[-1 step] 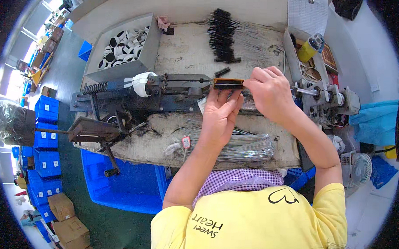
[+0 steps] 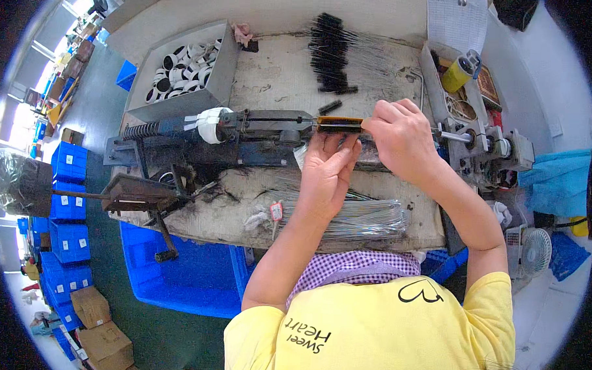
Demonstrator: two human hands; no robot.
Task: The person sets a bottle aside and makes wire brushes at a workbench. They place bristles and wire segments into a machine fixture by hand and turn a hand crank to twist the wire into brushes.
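Observation:
A strip of black bristles [image 2: 338,128] lies along an orange-edged guide [image 2: 331,119] in the middle of the bench machine [image 2: 265,125], with a thin pale wire line across it. My left hand [image 2: 326,170] reaches up from below, its fingertips closed against the underside of the bristles. At the strip's right end, my right hand [image 2: 402,133] is closed in a pinch; its fingers hide what lies between them. Just behind the guide rests a short finished-looking black brush piece [image 2: 330,107]. Farther back lies a pile of black wire brushes [image 2: 328,52], their wire stems pointing right.
A grey box [image 2: 225,65] of white rings stands at the back left. Bundled metal wires [image 2: 366,219] lie near the bench's front edge. A tray [image 2: 445,102] with a yellow bottle [image 2: 457,74] sits at the right. Blue bins [image 2: 175,272] stand below, left of me.
Both hands stay almost where they were. The pale wire line across the bristles shows more clearly now.

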